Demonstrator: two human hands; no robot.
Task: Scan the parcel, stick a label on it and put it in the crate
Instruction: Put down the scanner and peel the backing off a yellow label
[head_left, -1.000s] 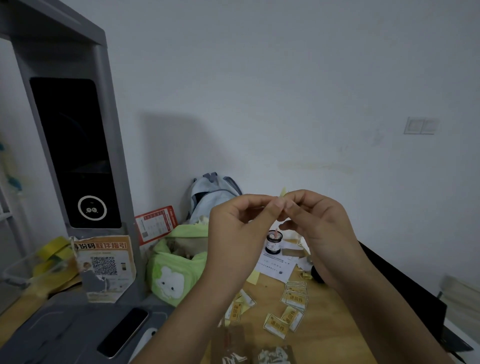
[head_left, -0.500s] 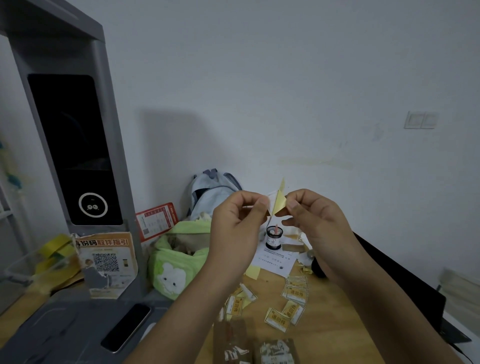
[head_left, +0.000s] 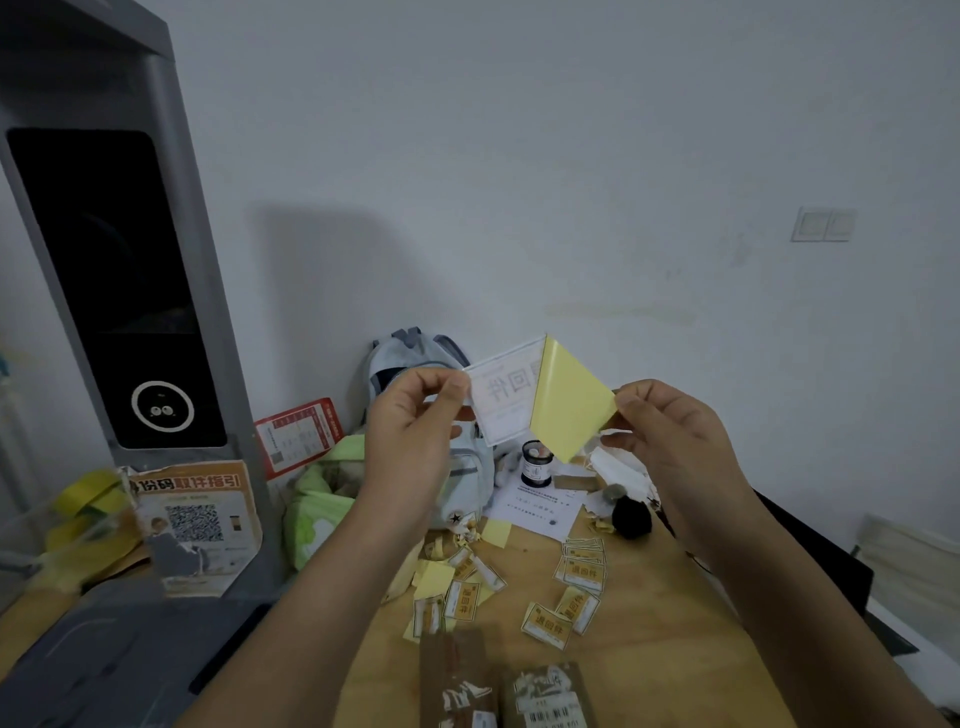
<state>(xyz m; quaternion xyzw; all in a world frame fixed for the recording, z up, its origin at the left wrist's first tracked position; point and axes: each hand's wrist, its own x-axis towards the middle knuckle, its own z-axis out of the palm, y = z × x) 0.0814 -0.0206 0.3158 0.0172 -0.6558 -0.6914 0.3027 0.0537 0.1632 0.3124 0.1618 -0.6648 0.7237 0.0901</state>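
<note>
I hold a label at chest height above the wooden table (head_left: 649, 644). My left hand (head_left: 410, 441) pinches the translucent sticker (head_left: 501, 402), seen from its back with mirrored print. My right hand (head_left: 675, 431) pinches the yellow backing paper (head_left: 569, 405), peeled away and joined to the sticker only along the middle edge. Two brown parcels (head_left: 550, 696) lie at the bottom edge, one with a barcode. The grey scanner column (head_left: 104, 291) with its dark screen stands at the left.
Several loose yellow labels (head_left: 576, 597) and backing scraps lie scattered on the table. A pale blue backpack (head_left: 415, 364), a green bag (head_left: 322, 499), a small dark jar (head_left: 535, 462) and a white sheet (head_left: 535, 512) sit behind. A black object (head_left: 810, 561) lies at the right.
My hands have moved apart, and the yellow backing has been peeled open from the sticker, which now spreads wide between them. The view has tilted slightly.
</note>
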